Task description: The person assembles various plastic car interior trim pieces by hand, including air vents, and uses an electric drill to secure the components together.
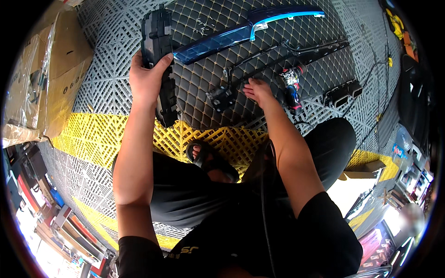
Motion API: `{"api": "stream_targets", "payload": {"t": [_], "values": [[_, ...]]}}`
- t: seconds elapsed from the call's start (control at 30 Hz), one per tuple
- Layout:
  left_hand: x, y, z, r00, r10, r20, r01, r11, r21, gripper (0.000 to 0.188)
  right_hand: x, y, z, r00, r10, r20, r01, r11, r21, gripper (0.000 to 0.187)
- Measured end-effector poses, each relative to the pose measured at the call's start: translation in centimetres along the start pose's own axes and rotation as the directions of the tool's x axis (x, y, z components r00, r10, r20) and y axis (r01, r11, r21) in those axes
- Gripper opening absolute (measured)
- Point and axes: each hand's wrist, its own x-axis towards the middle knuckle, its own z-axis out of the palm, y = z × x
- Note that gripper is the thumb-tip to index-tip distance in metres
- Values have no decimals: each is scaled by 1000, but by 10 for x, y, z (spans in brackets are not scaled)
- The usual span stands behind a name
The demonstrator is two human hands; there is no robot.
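Observation:
My left hand point(149, 76) is closed around a long, black, ribbed plastic car part point(157, 34), thumb on its right side, at the left edge of a quilted black mat point(194, 104). Near the mat's middle, my right hand point(258, 91) has its fingers loosely apart with nothing visible in them, beside a slim black plastic bracket frame point(320, 53). A glossy dark-blue trim panel point(213, 45) with a bright blue edge lies across the far side of the mat. A red-and-black power drill point(292, 88) rests just right of my right hand.
Small screws point(204, 25) lie scattered on the mat's far left. A black twin-opening plastic part point(343, 95) sits at the right, near loose cables point(371, 74). Cardboard boxes point(67, 55) stand at the left on grey and yellow grid flooring point(97, 134).

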Motion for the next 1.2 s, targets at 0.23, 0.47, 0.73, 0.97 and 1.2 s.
{"api": "stream_targets", "payload": {"t": [0.23,0.47,0.73,0.97,1.2], "values": [[21,-7,9,998,-58,0,58,991,119,87,-176,-130,21,610,-782,127,789,584,-189,29],[25,6,59,989,-4,148,6,1000,-9,96,-415,-189,10,-185,-702,688,802,-512,-307,9],[-9,62,94,928,-46,370,186,917,-353,75,-367,-198,-3,85,-842,533,922,-137,-363,49],[-79,79,129,741,226,633,111,888,-447,75,-235,-156,-14,747,-585,316,618,786,-6,63],[32,-39,171,812,422,402,-583,564,585,63,-231,-175,-49,782,-621,43,617,783,77,57]]}}
